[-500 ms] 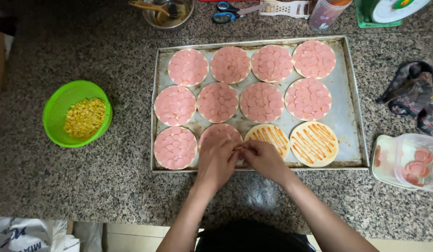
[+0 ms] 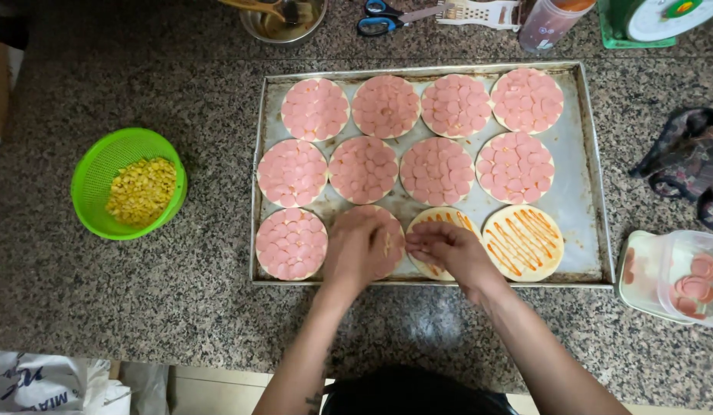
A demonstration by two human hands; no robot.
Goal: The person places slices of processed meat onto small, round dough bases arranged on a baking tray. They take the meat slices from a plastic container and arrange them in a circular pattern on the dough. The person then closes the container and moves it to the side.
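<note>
While the fingers (image 2: 418, 244) of the right hand (image 2: 447, 252) are drawn together near the left edge of a sauce-striped pizza base (image 2: 441, 223), whether they pinch a sausage slice cannot be told; the left hand (image 2: 355, 250) lies palm down, fingers close together, over the neighbouring mini pizza (image 2: 387, 230) in the front row, which is partly covered with pink sausage slices. Both hands meet over the front middle of the metal baking tray (image 2: 587, 192). To the right of them sits a second sauced base (image 2: 524, 242) with orange zigzag lines, bare of sausage. At the front left corner a finished sausage-topped round (image 2: 291, 244) lies, and 8 more fill the 2 rows behind. On the speckled granite tabletop (image 2: 164, 300), a green colander of corn kernels (image 2: 129, 183) stands well to the left of the tray, and a clear plastic container of sausage slices (image 2: 675, 278) stands just beside its right front corner.
</note>
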